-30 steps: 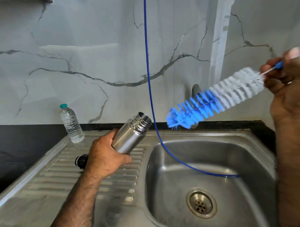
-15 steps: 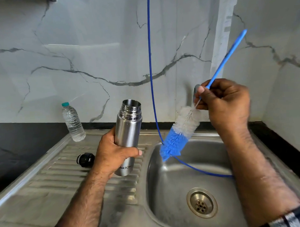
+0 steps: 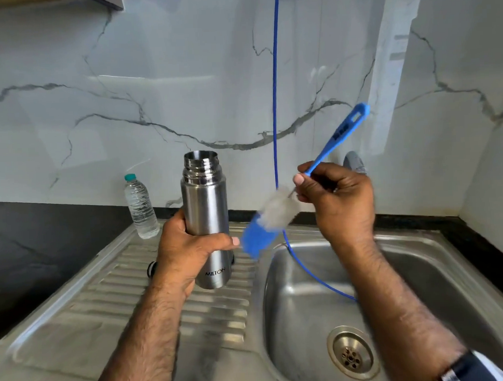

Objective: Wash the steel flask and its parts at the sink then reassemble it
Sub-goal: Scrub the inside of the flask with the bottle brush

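Note:
My left hand [image 3: 186, 249] grips the steel flask [image 3: 205, 197] round its lower body and holds it upright above the ribbed drainboard [image 3: 128, 291], its threaded mouth open with no lid on. My right hand [image 3: 337, 198] holds a bottle brush [image 3: 270, 218] by its blue handle, bristle head pointing down-left. The blurred blue and white bristles hang just right of the flask, near my left thumb. A black cap part [image 3: 151, 270] lies on the drainboard, mostly hidden behind my left wrist.
The steel sink basin [image 3: 314, 296] with its drain [image 3: 350, 356] lies below my right arm. A thin blue hose [image 3: 275, 104] hangs from above into the basin. A small plastic water bottle [image 3: 139, 207] stands at the back left. Black counter borders the sink.
The flask went from tilted toward the basin to upright. My right hand swung in from the far right, turning the brush head down and bringing it close beside the flask.

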### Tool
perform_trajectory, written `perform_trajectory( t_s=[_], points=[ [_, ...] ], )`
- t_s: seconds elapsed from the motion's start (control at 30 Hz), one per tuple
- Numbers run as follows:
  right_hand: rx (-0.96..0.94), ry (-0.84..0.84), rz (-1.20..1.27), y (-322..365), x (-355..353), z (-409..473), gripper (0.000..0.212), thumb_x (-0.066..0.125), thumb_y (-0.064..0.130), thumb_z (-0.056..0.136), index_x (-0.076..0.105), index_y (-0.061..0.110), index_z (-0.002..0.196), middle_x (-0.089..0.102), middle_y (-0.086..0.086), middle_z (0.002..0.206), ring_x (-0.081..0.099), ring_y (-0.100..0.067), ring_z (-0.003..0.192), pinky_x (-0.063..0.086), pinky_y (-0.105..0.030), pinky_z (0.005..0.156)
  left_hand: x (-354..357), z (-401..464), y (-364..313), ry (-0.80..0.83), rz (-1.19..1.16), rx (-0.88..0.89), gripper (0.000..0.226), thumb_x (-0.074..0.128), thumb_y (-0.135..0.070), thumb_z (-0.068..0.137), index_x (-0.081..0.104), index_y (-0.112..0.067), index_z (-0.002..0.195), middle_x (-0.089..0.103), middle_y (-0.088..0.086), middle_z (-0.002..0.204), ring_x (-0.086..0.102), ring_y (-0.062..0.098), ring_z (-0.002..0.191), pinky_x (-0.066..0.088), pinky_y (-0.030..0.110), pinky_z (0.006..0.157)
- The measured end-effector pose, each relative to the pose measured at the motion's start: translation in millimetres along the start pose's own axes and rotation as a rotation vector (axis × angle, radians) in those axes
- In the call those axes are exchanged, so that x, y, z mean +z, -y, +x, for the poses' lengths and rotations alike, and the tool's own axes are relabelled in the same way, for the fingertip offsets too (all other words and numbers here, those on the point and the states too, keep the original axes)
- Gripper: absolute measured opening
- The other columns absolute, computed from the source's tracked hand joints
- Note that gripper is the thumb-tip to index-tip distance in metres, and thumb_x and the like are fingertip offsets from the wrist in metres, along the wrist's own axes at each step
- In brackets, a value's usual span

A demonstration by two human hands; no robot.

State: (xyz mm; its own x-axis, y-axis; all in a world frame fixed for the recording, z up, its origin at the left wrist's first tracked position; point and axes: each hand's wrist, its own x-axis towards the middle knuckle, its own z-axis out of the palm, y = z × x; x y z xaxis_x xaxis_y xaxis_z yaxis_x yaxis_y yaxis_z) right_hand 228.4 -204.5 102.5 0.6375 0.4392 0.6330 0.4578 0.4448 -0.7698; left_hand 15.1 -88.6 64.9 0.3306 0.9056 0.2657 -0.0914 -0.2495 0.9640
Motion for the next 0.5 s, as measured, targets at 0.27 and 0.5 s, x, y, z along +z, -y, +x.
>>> perform_trajectory(
  t_s=[0.27, 0.5],
  points=[
    [0.267, -0.07, 0.036, -61, 114, 8, 0.012, 0.085, 0.014, 0.089, 0.082, 0.015, 0.101, 0.081, 0.002, 0.088, 0.079, -0.013, 0.084, 0.066, -0.04, 0.087, -33, 16, -12, -0.071, -0.003, 0.02, 0.061, 0.096, 0.006, 0.053, 0.069, -0.02, 0.102, 0.078, -0.002, 0.084, 0.075, 0.014, 0.073, 0.061, 0.035, 0.064],
    [0.613, -0.154, 0.206, -123, 178, 26, 0.01, 0.084, 0.009, 0.089, 0.079, 0.016, 0.094, 0.081, -0.003, 0.089, 0.08, -0.02, 0.084, 0.067, -0.041, 0.083, -32, 30, -4, -0.069, -0.023, 0.033, 0.067, 0.096, -0.015, 0.038, 0.071, -0.018, 0.101, 0.078, 0.004, 0.087, 0.077, 0.024, 0.08, 0.062, 0.035, 0.065]
  ],
)
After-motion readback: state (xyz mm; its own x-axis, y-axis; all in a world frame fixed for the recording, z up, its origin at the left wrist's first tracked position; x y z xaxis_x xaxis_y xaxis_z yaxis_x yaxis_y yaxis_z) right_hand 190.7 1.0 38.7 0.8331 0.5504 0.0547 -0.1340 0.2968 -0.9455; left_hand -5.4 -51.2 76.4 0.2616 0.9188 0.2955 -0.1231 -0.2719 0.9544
